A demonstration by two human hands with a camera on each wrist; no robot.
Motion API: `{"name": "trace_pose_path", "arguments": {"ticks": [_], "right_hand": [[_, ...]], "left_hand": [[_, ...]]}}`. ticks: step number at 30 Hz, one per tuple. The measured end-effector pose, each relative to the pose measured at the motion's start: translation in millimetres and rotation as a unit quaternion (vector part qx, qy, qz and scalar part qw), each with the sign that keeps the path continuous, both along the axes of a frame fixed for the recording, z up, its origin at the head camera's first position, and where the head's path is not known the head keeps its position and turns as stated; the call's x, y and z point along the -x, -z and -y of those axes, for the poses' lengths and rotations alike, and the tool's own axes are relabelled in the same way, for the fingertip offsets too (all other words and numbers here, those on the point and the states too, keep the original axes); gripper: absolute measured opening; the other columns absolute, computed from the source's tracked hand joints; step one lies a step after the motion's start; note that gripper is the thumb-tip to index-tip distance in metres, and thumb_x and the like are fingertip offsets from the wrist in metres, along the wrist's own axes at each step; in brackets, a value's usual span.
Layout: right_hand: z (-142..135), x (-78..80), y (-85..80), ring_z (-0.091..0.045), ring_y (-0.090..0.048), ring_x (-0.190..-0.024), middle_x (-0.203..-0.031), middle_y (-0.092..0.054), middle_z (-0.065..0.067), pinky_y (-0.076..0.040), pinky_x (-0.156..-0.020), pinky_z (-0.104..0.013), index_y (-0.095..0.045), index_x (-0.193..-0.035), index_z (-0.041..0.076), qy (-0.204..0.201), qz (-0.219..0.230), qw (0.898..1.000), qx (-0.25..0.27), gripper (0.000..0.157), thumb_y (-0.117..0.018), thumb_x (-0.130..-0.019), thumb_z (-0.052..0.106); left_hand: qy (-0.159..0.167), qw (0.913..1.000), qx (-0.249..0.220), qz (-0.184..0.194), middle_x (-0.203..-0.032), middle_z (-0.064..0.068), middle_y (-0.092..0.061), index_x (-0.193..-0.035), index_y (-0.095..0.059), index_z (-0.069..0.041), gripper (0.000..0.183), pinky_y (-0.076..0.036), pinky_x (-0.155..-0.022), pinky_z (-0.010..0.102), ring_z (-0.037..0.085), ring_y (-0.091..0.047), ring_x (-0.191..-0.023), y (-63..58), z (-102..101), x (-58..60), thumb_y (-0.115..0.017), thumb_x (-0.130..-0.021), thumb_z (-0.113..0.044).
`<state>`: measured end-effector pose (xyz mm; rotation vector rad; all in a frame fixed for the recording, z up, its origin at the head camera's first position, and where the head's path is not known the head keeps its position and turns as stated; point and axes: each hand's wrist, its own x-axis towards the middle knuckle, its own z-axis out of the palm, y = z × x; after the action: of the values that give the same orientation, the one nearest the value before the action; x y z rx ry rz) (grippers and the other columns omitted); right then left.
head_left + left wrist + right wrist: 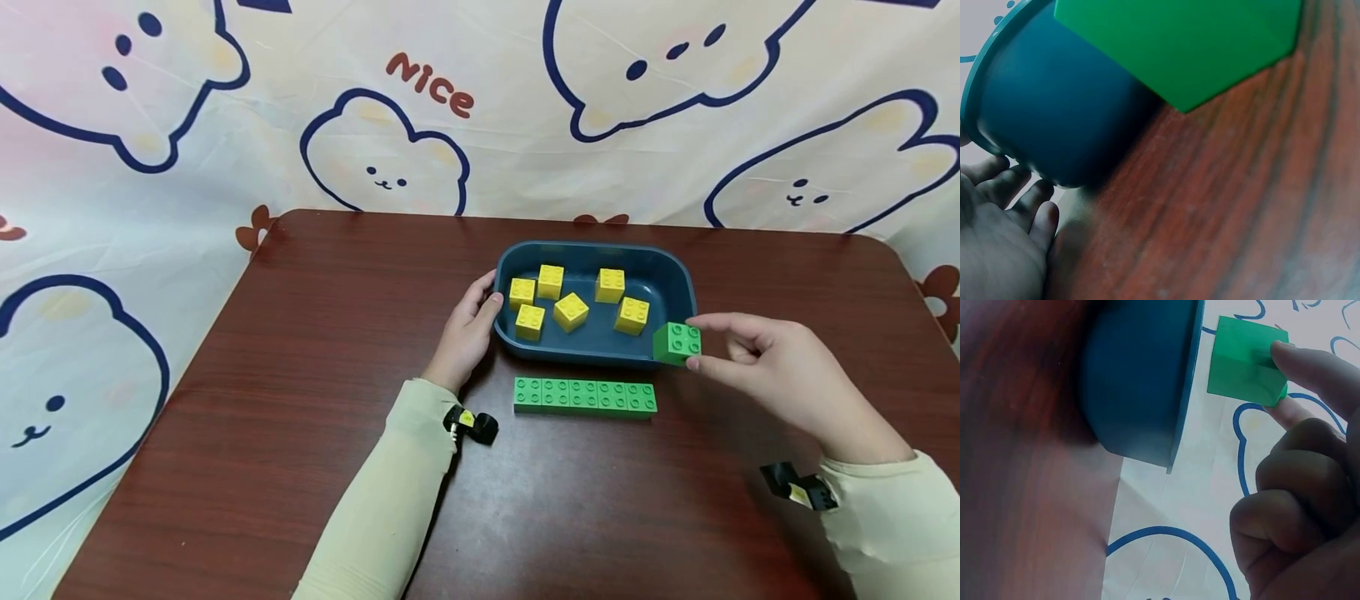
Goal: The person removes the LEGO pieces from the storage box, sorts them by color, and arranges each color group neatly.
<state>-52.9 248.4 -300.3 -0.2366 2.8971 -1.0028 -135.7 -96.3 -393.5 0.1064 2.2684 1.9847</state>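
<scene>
Here's the right hand (780, 367), reaching in from the right with the forearm angled up toward the blue tray (600, 357), its thumb and index finger clamped on opposite sides of a green toy brick (677, 343). The other three fingers curl in toward the palm, as the right wrist view shows. The brick sits right at the fingertips, four studs in sight, held over the tray's near right corner; from the wrist it shows above the rim, a gap between the two.

Over on the other side, the left hand (463, 333) is at the tray's left end, thumb by the rim, the other fingers slightly bent and a little apart against the outer wall. Gripping or merely resting? I can't tell.

Inside the tray, six yellow toy bricks (571, 312) stand spread out, most toward the left. Just in front, a row of green bricks (585, 397) lies along the brown table (300, 417), touching neither hand.
</scene>
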Motion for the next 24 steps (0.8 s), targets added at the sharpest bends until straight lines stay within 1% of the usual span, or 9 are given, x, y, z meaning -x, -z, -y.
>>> {"name": "trace_pose_path", "arguments": {"ticks": [8, 11, 18, 21, 24], "right_hand": [[-3, -16.2, 12.5, -0.017, -0.038, -0.053, -0.058, -0.034, 0.001, -0.036, -0.054, -0.028, -0.070, -0.121, 0.017, -0.016, 0.003, 1.000, 0.013, 0.039, -0.082, -0.086, 0.028], [-3, -18.7, 14.6, -0.016, -0.038, -0.053, -0.058, -0.034, 0.002, -0.035, -0.053, -0.029, -0.071, -0.121, 0.018, -0.020, 0.007, 1.000, 0.015, 0.039, -0.083, -0.085, 0.028], [-5, -23.0, 12.8, -0.016, -0.037, -0.051, -0.058, -0.034, 0.004, -0.031, -0.046, -0.031, -0.071, -0.119, 0.019, -0.025, -0.011, 1.000, 0.012, 0.038, -0.084, -0.084, 0.024], [-6, -23.7, 13.5, -0.016, -0.038, -0.051, -0.058, -0.035, 0.003, -0.031, -0.046, -0.031, -0.071, -0.120, 0.019, -0.023, -0.006, 1.000, 0.010, 0.039, -0.084, -0.084, 0.025], [-9, -24.0, 15.9, -0.016, -0.039, -0.051, -0.058, -0.036, 0.003, -0.031, -0.046, -0.031, -0.071, -0.119, 0.019, -0.022, 0.007, 1.000, 0.007, 0.038, -0.084, -0.083, 0.026]], "left_hand": [[-0.003, 1.0000, 0.006, -0.003, -0.154, -0.009, -0.043, -0.152, -0.043, -0.025, 0.044, -0.030, -0.117, 0.041, 0.009, -0.035, -0.142, 0.8, 0, -0.5, -0.045, -0.109, -0.031], [-0.003, 1.0000, 0.007, -0.001, -0.154, -0.009, -0.042, -0.153, -0.043, -0.026, 0.045, -0.030, -0.117, 0.041, 0.009, -0.035, -0.142, 1.4, -1, -0.5, -0.045, -0.109, -0.032], [-0.003, 0.9999, 0.011, -0.002, -0.154, -0.010, -0.042, -0.153, -0.043, -0.027, 0.044, -0.030, -0.117, 0.042, 0.009, -0.035, -0.142, 1.2, -1, -0.7, -0.045, -0.109, -0.033], [-0.005, 0.9999, 0.010, -0.002, -0.153, -0.011, -0.042, -0.152, -0.043, -0.027, 0.044, -0.030, -0.117, 0.042, 0.009, -0.035, -0.142, 1.4, -1, -0.3, -0.045, -0.109, -0.032], [-0.004, 0.9999, 0.010, 0.002, -0.153, -0.011, -0.043, -0.152, -0.044, -0.028, 0.044, -0.030, -0.117, 0.042, 0.009, -0.035, -0.142, 1.7, -1, 0.2, -0.045, -0.108, -0.033]]}}
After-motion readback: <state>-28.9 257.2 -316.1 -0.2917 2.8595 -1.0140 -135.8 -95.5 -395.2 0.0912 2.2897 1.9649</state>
